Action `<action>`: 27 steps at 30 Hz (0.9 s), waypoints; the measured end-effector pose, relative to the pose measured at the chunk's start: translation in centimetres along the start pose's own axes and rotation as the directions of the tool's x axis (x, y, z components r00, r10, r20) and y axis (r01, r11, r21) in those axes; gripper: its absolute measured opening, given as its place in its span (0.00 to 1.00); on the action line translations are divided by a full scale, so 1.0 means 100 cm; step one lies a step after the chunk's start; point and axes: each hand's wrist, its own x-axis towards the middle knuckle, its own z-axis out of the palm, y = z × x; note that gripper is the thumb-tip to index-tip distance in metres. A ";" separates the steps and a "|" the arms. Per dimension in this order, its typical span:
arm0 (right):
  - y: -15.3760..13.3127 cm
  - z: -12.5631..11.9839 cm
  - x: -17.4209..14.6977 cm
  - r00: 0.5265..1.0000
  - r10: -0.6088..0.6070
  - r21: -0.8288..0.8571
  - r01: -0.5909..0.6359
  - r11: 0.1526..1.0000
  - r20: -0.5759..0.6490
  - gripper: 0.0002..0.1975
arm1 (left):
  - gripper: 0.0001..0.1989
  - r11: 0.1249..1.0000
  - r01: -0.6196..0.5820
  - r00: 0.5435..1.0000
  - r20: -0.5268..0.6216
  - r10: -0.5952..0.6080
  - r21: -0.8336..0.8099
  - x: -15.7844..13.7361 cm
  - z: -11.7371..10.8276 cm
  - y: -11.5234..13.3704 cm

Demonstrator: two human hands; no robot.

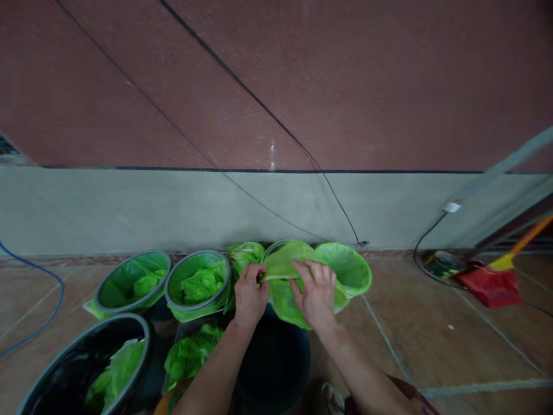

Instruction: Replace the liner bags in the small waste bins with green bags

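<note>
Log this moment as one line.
left hand: pinching green bag | right hand: on same bag | below: dark bin | left side: lined bins

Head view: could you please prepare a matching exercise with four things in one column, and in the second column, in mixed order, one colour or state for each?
Things
1. Curved hose or cable at far left
2. Left hand
3. Dustpan at far right
4. Large bin at lower left

Colours and states
A. Pinching a thin green bag
B. Black inside, with crumpled green plastic
C. Blue
D. Red

Right pairs: 1-C, 2-A, 3-D, 4-B
</note>
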 end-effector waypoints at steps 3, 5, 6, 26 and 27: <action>0.003 -0.003 0.003 0.998 -0.021 0.038 0.023 0.999 -0.066 0.09 | 0.12 0.999 -0.002 1.000 0.007 0.001 0.034 0.000 0.002 -0.002; 0.011 -0.007 0.006 0.992 0.001 0.042 0.004 0.999 -0.126 0.08 | 0.12 0.998 0.025 1.000 -0.012 -0.024 0.065 0.002 -0.001 -0.006; 0.017 -0.009 0.007 0.989 0.017 0.040 -0.011 0.999 -0.150 0.08 | 0.12 0.996 0.044 0.999 -0.026 -0.043 0.080 0.004 -0.003 -0.009; 0.081 -0.031 0.005 0.849 0.521 -0.242 -0.526 0.815 -0.088 0.20 | 0.03 0.984 0.137 0.982 -0.146 -0.120 0.112 0.015 -0.020 -0.021; 0.071 -0.026 0.003 0.877 0.478 -0.254 -0.473 0.844 -0.045 0.24 | 0.03 0.986 0.133 0.984 -0.133 -0.118 0.106 0.014 -0.018 -0.019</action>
